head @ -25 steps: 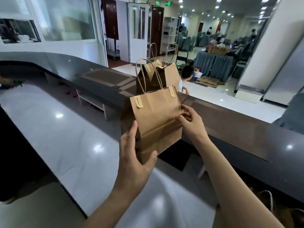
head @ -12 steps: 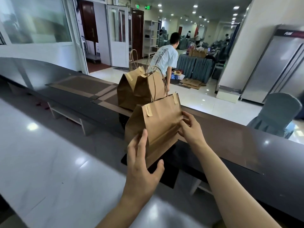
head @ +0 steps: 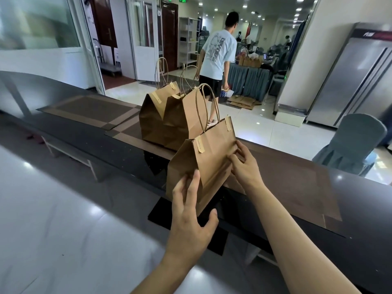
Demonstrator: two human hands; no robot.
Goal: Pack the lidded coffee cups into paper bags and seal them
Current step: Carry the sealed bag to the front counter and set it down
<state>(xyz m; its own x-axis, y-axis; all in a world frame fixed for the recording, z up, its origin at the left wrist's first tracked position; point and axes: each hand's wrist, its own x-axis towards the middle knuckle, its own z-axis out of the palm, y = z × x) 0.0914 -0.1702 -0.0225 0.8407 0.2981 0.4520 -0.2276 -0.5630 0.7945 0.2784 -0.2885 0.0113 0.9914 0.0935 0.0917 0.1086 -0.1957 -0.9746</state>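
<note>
Here we steady the taped paper bag [head: 209, 158] mid-frame, left hand [head: 191, 217] cupping its corner, right hand [head: 246, 168] pinching its edge, to set it on the counter [head: 318, 187].

A long dark bench [head: 360, 209] runs across the room, from the far left to the near right. Its top is shiny and black. Flat brown mats [head: 89, 110] lie on it, one after another along its length. One mat [head: 297, 187] lies at the right, and it has a lighter brown edge.

Two brown paper bags [head: 169, 119] stand on a mat in the middle of the bench. They touch each other. Their tops are folded shut and held with tape, and their string handles stick up.

A lower shelf [head: 53, 198] sits in front of the bench. It is pale, smooth and shiny.
</note>
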